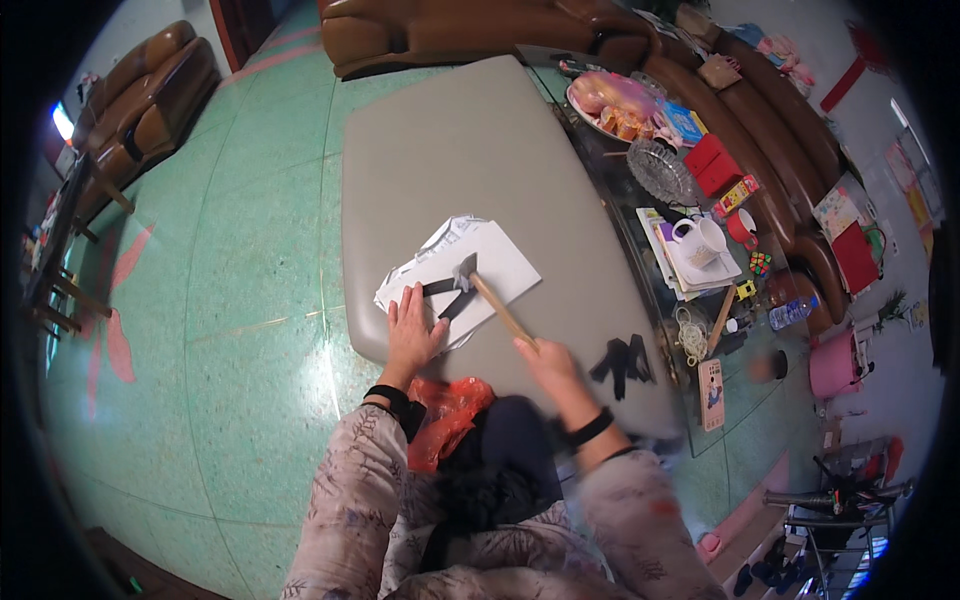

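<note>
On white paper (512, 262): black strap (438, 287) at fingertips of left hand (412, 338), fingers slightly spread; hammer (500, 308), head over strap, handle gripped by right hand (553, 370), fingers curled round.

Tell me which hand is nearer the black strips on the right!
Right: the right hand is just left of the strips; the left hand is farther left, partly over paper.

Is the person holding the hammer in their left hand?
No, the hammer is in the right hand, while the left hand lies over the white paper.
</note>
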A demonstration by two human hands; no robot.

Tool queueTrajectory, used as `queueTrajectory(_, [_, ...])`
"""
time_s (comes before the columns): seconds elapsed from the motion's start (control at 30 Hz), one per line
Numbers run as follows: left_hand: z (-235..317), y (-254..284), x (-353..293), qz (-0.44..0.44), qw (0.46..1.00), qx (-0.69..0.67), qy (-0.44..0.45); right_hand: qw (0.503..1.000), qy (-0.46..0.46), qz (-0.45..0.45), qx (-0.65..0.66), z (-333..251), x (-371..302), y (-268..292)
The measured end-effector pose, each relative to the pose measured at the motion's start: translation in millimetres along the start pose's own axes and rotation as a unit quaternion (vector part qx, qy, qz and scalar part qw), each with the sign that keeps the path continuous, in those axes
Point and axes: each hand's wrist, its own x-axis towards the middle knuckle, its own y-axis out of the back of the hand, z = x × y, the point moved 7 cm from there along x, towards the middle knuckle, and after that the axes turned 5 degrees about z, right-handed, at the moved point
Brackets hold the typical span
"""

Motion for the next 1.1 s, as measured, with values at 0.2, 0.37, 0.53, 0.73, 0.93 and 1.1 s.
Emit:
queueTrajectory(0.2, [1.9,0.4,1.8,0.01,1.0,0.009,-0.008,0.998,0.031,0.054,-0.026,15.5,-16.7,-12.8])
queueTrajectory(0.37, [-2.6,-7.4,3.9,0.034,0.999,0.017,-0.032,0.997,0.067,0.041,0.0,17.5,-34.4,-27.6])
queueTrajectory(0.53, [14.6,10.7,15.0,0.121,0.989,0.08,-0.015,0.998,0.035,0.042,-0.007,15.1,-35.7,-19.9])
queueTrajectory(0.73, [14.7,14.8,36.5,0.066,0.996,0.06,0.024,0.975,-0.058,0.182,-0.113,48.9,-42.0,15.9])
queueTrajectory(0.93, [-44.4,-3.8,43.4,-0.012,0.968,-0.244,0.063,0.976,-0.176,0.117,-0.044,106.2,-20.9,-18.1])
queueTrajectory(1.1, [33.0,74.6,-0.2,-0.102,0.889,-0.425,0.136,0.971,0.003,0.227,-0.074,24.7,-50.9,28.6])
